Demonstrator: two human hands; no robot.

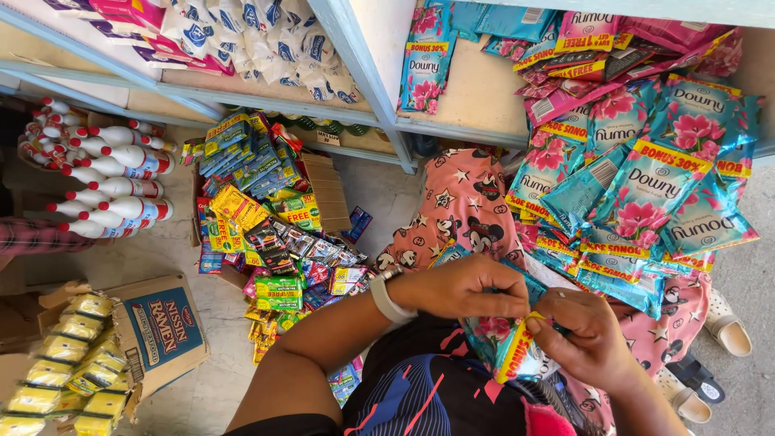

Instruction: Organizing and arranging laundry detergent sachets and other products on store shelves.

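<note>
Both hands meet at lower centre: left hand point(468, 288) and right hand point(585, 339) are pinched shut on one blue sachet point(517, 355), fingers at its top edge. Many like sachets point(646, 194) lie heaped at right on the lap, seemingly already separated. Mixed packets point(274, 234) at centre left sit untouched; much appears left.

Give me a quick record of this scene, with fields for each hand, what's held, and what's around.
left hand: pinches top of the sachet, white wristband on its wrist
right hand: grips the same sachet from the right
held item: small teal plastic sachet with pink flowers and a yellow band
nearby: pile of matching teal sachets on lap
floor: mixed colourful packets, white bottles with red caps, cardboard box
</note>
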